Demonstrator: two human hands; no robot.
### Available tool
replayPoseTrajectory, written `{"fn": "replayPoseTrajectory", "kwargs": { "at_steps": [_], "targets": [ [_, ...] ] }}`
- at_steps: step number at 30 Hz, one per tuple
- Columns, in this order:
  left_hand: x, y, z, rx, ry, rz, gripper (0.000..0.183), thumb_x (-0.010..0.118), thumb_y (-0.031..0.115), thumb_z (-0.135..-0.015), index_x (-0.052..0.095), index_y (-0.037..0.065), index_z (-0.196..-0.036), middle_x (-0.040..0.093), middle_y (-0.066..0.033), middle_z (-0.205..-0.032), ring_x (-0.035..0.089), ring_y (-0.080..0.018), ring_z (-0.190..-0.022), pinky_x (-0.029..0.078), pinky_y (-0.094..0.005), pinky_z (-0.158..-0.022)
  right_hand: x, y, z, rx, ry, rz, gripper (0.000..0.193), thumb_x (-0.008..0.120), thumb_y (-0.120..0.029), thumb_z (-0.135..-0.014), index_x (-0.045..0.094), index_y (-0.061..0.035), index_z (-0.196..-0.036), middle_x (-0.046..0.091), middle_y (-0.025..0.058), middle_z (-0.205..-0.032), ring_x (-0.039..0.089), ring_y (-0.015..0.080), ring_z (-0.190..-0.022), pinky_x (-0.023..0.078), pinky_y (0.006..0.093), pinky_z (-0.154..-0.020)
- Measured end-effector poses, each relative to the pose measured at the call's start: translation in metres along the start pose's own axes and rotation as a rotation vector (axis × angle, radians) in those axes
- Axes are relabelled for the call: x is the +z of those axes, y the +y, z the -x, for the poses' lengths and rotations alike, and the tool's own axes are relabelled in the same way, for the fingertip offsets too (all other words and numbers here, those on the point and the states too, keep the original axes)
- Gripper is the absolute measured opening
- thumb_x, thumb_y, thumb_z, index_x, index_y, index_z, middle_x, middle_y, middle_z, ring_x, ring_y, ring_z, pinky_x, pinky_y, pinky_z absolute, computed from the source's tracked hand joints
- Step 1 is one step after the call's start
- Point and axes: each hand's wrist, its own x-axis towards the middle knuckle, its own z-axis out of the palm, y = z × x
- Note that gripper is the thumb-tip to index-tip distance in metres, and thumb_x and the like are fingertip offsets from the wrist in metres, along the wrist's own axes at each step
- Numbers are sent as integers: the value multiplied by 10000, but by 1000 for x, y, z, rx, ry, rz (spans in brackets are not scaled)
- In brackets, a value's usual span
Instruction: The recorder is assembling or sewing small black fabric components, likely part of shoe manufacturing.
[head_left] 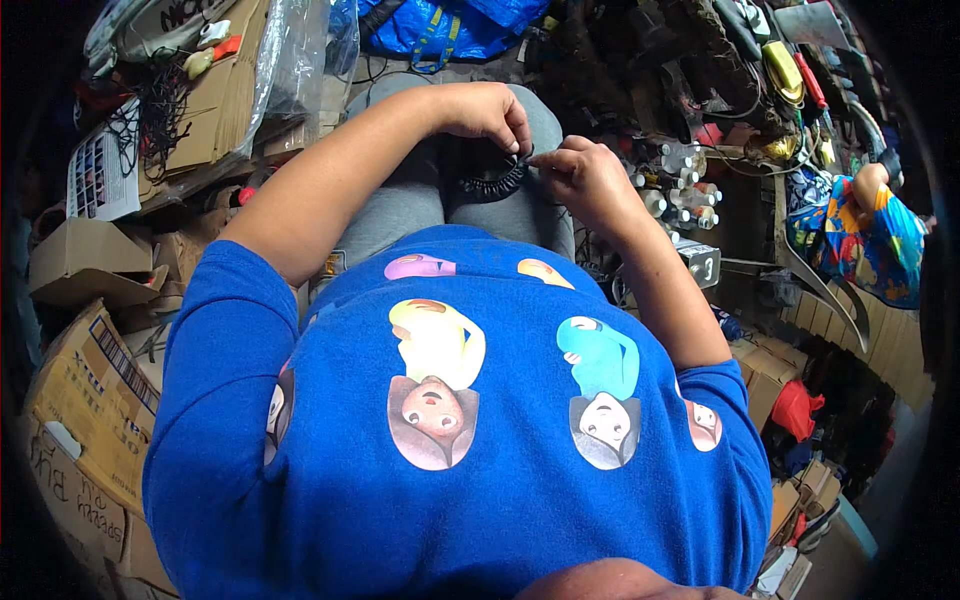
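Over my lap, both hands work at a black ring-shaped piece [497, 186] with a row of short ribs or coils along its lower edge. I cannot tell its exact kind. My left hand [489, 115] reaches down from above it, with thumb and fingers pinched together at its upper right end. My right hand [590, 178] comes in from the right, its thumb and forefinger closed at the same end, close to the left fingertips. The piece hangs between my grey-trousered thighs [395, 215], and its dark inside is hard to make out.
Several small glass bottles [690, 190] stand right of my right hand. Cardboard boxes [85, 262] and clear plastic wrap [300, 60] crowd the left. A blue bag [440, 30] lies ahead. At the far right is another person in colourful clothing [865, 235], near a curved metal blade [825, 290].
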Motion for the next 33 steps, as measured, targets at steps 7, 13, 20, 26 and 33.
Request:
{"fn": "replayPoseTrajectory", "kwargs": {
  "at_steps": [7, 13, 20, 26, 33],
  "targets": [
    [4, -5, 2, 110, 58, -190, 212, 689, 135, -744, 701, 89, -950, 590, -65, -838, 565, -190, -895, 441, -299, -817, 10, 48, -11, 58, -161, -476, 235, 618, -28, -780, 693, -112, -986, 563, 28, -872, 544, 124, -842, 433, 244, -771],
    [7, -5, 3, 119, 101, -268, 204, 703, 129, -707, 713, 122, -911, 592, -69, -828, 569, -205, -883, 447, -311, -800, 22, 64, -19, 21, -229, -656, 204, 633, -50, -799, 683, -77, -995, 595, 21, -910, 542, 105, -855, 431, 243, -801],
    [28, -4, 23, 169, 439, -454, 274, 665, 77, -712, 665, 106, -985, 568, -93, -906, 560, -257, -894, 443, -330, -806, 25, 22, -6, 56, 21, -455, 161, 694, -69, -774, 694, -73, -934, 581, 40, -785, 576, 96, -754, 469, 237, -669],
    [46, -5, 73, 297, 773, -566, 327, 568, -62, -746, 642, 94, -1025, 520, -109, -893, 546, -270, -853, 452, -330, -761, 24, 6, 14, 16, 142, -191, 267, 659, -7, -706, 693, -94, -957, 519, 98, -744, 574, 246, -678, 478, 337, -628],
    [74, -6, 78, 225, 838, -435, 209, 643, -9, -742, 678, 92, -922, 575, -84, -810, 594, -243, -769, 474, -323, -665, 43, -5, 31, -55, 229, 104, 353, 596, -91, -760, 646, -190, -1095, 480, 67, -722, 515, 237, -773, 358, 404, -802]
  ]
}}
